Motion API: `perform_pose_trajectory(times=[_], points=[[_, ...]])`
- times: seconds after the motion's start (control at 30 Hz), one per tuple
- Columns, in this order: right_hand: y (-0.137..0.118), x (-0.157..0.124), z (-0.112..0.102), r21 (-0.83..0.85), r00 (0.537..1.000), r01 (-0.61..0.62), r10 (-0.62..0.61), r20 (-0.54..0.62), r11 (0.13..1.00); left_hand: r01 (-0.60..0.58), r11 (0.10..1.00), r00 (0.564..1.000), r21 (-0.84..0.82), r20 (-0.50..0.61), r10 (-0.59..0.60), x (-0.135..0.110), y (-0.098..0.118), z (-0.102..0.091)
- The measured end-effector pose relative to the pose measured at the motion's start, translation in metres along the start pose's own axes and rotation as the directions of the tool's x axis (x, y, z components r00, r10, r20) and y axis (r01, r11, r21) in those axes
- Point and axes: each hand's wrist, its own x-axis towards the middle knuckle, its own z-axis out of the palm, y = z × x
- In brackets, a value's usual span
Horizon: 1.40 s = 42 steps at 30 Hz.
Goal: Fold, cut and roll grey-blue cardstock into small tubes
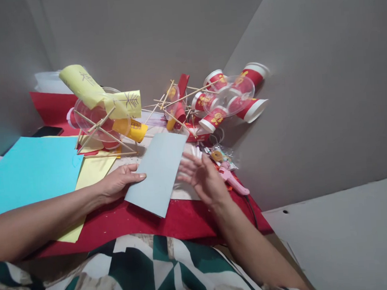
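Note:
A pale grey-blue sheet of card (157,174) tilts above the front of the red-covered table. Its left edge is pinched in my left hand (119,182), thumb on top and fingers underneath. On the other side, my right hand (204,177) is held palm inward with its fingers stretched and apart, close to the card's right edge. Those fingers are slightly blurred, and nothing shows in them. Behind the card stands a wooden-stick frame (103,125) with clear round discs and yellow paper tubes (83,82).
Blue paper (34,171) and yellow paper (97,170) lie at left, near a dark phone (47,131). Red paper cups (245,78) ring a clear disc at back right. A pink glue gun (235,182) with a cable rests at the right edge. Grey walls close in behind.

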Motion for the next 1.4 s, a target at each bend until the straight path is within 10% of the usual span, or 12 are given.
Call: perform_pose_trajectory(times=[0.17,0.57,0.8,1.1,1.4], points=[[0.030,-0.027,0.019,-0.174,0.954,-0.176,0.211,0.211,0.969,-0.043,0.992,0.998,0.116,-0.030,0.046,-0.002,-0.004,0.004],[0.036,-0.026,0.019,-0.144,0.990,-0.110,0.121,0.076,0.983,0.087,0.906,0.988,0.415,0.081,-0.132,-0.005,-0.002,0.003],[0.031,-0.018,0.016,0.003,0.979,0.001,0.000,-0.203,1.000,0.135,0.867,0.978,0.479,0.076,-0.194,-0.008,-0.002,0.004],[0.033,-0.022,0.020,-0.083,0.992,-0.044,0.034,-0.118,0.996,0.086,0.921,0.989,0.379,0.080,-0.125,-0.012,-0.007,0.003],[-0.008,0.008,0.022,-0.174,0.973,0.158,-0.184,-0.141,0.972,0.023,0.925,0.993,0.379,0.103,-0.067,-0.014,-0.007,0.003]])
